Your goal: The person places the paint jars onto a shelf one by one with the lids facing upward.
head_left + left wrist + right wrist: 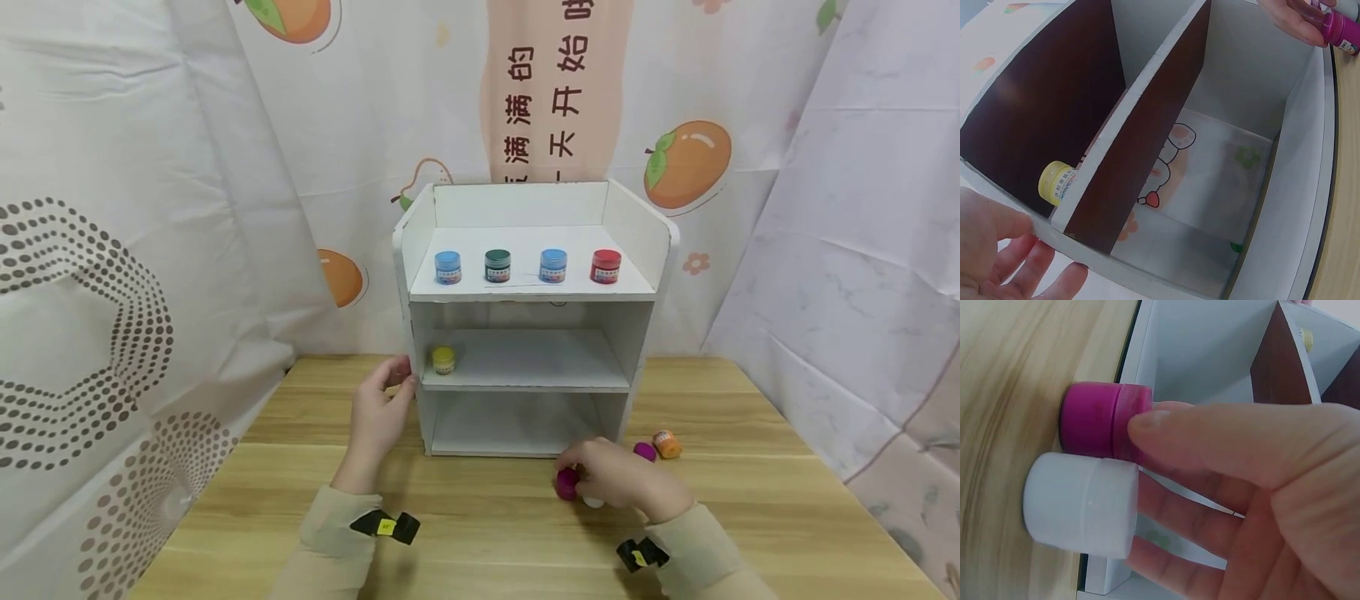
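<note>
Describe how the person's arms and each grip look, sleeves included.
The left grip and right grip are ungloved. The left sleeve and right sleeve are long, plain and pale beige. By their ends are a left black piece and a right black piece, each with a small yellow marking. No cables show.

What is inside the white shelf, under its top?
A yellow jar stands at left on the middle level. No jar shows below, where the right hand covers part of the front edge.
</note>
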`<state>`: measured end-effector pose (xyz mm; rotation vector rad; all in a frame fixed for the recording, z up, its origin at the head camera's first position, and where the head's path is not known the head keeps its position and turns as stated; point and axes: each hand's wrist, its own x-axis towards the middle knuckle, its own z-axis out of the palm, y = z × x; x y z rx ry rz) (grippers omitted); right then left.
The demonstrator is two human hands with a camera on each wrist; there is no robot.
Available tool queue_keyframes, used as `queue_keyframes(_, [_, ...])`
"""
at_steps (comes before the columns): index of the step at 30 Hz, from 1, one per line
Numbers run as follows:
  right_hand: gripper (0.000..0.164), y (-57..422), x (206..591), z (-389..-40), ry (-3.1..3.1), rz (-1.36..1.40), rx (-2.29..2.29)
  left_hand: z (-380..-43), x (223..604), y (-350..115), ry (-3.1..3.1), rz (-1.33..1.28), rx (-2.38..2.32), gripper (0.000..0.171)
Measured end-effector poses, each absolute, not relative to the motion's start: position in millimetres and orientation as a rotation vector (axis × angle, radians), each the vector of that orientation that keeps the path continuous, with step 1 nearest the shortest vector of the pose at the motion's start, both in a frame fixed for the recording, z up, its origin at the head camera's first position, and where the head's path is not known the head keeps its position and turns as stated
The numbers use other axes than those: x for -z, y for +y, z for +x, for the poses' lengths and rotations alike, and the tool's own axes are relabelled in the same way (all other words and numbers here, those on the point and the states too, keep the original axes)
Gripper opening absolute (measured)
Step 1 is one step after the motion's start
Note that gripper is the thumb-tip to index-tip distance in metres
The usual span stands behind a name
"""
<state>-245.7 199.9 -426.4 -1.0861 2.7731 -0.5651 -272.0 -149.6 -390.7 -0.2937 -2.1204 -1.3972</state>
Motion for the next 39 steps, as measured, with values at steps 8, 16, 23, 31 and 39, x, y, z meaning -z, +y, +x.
queue_keyframes(8, [0.016,197,427,-244,2.777,-1.134,0.565,-271,390,-148,-2.12,-0.282,1.396,0.02])
queue_keyframes(16, [0.011,189,434,-245,2.816,-1.107,0.517,-272,391,-149,-2.119,-0.281,1.384,0.021])
queue_keyframes(23, [0.025,193,432,-246,2.783,-1.124,0.571,-272,390,-148,-2.121,-0.266,1.398,0.02])
queue_keyframes(31, [0.026,192,429,-245,2.763,-1.245,0.532,-273,390,-148,-2.124,-0.263,1.397,0.02])
queue_keyframes(39, [0.011,189,431,-244,2.799,-1.145,0.509,-274,392,-149,-2.126,-0.268,1.397,0.019])
